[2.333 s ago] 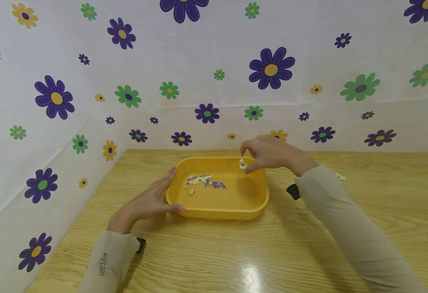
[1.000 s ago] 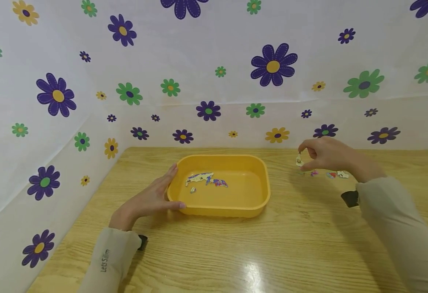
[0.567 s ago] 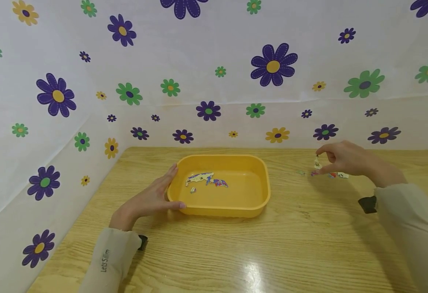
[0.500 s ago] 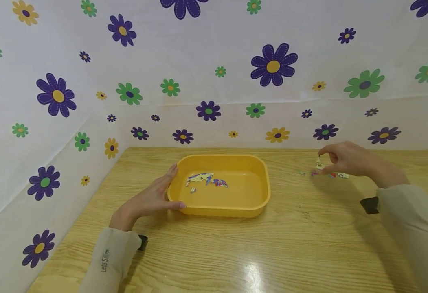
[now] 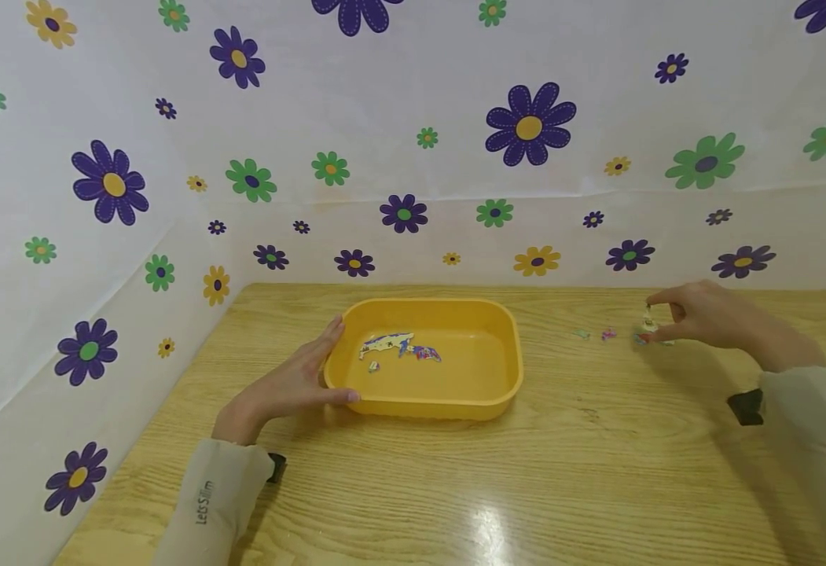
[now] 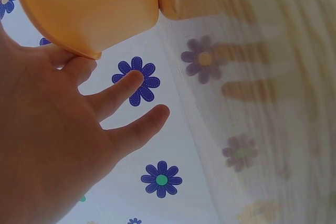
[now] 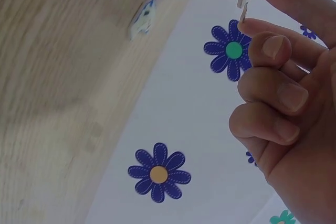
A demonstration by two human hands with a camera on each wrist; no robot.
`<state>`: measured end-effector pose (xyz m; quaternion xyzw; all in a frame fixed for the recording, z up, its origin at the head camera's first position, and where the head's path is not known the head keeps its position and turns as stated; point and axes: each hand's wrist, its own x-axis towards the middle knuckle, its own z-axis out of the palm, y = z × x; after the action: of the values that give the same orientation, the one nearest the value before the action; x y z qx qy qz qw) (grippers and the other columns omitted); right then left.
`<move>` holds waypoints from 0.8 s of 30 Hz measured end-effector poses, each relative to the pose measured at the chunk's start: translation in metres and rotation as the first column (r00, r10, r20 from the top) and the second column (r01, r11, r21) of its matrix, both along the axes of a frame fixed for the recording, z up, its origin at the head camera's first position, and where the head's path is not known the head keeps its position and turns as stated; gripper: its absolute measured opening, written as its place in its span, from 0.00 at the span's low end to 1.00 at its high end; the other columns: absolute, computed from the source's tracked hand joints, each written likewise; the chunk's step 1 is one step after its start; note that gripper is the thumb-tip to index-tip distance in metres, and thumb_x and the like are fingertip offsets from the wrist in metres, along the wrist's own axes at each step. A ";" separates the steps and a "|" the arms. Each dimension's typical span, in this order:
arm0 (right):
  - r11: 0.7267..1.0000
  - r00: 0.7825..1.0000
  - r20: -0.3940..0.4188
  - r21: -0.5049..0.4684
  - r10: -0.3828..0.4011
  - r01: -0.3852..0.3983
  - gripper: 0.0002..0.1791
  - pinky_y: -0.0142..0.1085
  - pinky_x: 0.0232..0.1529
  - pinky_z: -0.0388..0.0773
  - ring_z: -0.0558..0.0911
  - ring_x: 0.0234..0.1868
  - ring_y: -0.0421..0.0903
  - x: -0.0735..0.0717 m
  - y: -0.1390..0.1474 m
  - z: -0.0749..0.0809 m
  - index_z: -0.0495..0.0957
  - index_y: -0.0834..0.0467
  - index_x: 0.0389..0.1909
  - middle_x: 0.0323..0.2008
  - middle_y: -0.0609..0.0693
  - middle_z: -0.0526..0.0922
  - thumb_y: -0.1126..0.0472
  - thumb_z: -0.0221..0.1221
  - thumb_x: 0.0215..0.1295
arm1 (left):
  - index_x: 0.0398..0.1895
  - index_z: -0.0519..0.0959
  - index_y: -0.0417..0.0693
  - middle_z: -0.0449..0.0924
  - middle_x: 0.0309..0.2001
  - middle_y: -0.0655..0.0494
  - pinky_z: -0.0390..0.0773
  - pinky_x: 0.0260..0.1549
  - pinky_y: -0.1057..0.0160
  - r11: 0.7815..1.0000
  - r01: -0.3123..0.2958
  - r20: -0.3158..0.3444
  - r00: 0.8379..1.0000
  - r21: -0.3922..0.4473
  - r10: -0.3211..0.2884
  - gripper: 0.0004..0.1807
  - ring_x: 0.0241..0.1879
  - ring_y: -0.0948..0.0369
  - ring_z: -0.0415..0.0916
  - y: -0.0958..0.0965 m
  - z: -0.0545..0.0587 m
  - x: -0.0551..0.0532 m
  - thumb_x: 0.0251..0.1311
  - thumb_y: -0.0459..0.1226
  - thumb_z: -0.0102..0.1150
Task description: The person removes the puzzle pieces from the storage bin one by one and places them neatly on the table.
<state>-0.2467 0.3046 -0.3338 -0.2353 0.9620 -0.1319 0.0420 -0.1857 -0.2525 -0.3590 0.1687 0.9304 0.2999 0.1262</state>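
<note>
At the left end of the yellow tray point(image 5: 448, 405), my left hand point(image 5: 285, 393) rests with thumb along the front rim and fingers spread by the far-left wall. The left wrist view shows straight fingers point(image 6: 134, 135) beyond the rim. My right hand point(image 5: 731, 322) pinches a small, thin puzzle piece point(image 5: 649, 320), cream with dark print, between thumb and index finger. The other fingers curl into the palm in the right wrist view. It is held upright over a red-and-blue piece point(image 5: 640, 339), partly hidden. Inside the tray lie a long cream-and-blue piece point(image 5: 387, 343), a purple-red piece point(image 5: 424, 354) and a tiny piece point(image 5: 373, 366).
On the wooden table point(image 5: 561, 487), right of the tray, lie a green piece point(image 5: 582, 334) and a pink piece point(image 5: 608, 335) in a row. A pale piece point(image 5: 668, 343) is mostly behind the right thumb. A flowered white sheet point(image 5: 441, 94) stands at the back and left.
My right hand has carried the pinched puzzle piece from over the tray rightward, along the row of pieces on the table. The left hand and tray have stayed put.
</note>
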 end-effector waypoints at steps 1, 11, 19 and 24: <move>1.000 1.000 0.000 0.004 -0.004 0.004 0.30 0.37 0.28 0.67 0.67 0.25 0.43 0.000 0.002 0.000 0.76 0.77 0.55 0.22 0.45 0.70 0.59 0.71 0.60 | 0.83 0.39 0.48 0.31 0.83 0.52 0.43 0.70 0.31 1.000 0.001 0.001 1.000 0.001 -0.001 0.66 0.79 0.41 0.34 0.000 0.000 0.000 0.52 0.65 0.68; 0.997 0.998 0.042 0.050 -0.055 0.053 0.32 0.39 0.27 0.67 0.67 0.26 0.45 0.002 0.023 -0.004 0.74 0.77 0.56 0.25 0.47 0.71 0.58 0.70 0.60 | 0.83 0.39 0.49 0.31 0.83 0.52 0.43 0.70 0.31 1.000 -0.002 -0.003 1.000 -0.004 0.002 0.65 0.79 0.41 0.34 -0.002 -0.001 0.000 0.54 0.64 0.68; 0.997 0.997 0.050 0.057 -0.053 0.051 0.29 0.39 0.26 0.67 0.67 0.26 0.45 0.001 0.037 -0.011 0.76 0.78 0.52 0.24 0.47 0.71 0.60 0.71 0.58 | 0.83 0.39 0.48 0.31 0.83 0.51 0.44 0.71 0.32 1.000 0.003 -0.004 1.000 -0.007 -0.003 0.66 0.79 0.41 0.34 -0.001 -0.002 -0.001 0.54 0.65 0.67; 0.997 0.997 0.049 0.056 -0.053 0.050 0.26 0.39 0.26 0.67 0.68 0.26 0.45 0.001 0.045 -0.015 0.77 0.76 0.50 0.24 0.48 0.71 0.62 0.70 0.56 | 0.83 0.38 0.48 0.31 0.83 0.52 0.43 0.71 0.33 1.000 0.010 -0.003 1.000 -0.014 -0.010 0.65 0.79 0.42 0.34 -0.001 -0.002 -0.001 0.54 0.65 0.66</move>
<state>-0.2457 0.3496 -0.3490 -0.2058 0.9696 -0.1125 0.0695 -0.1871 -0.2537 -0.3607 0.1729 0.9318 0.2926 0.1275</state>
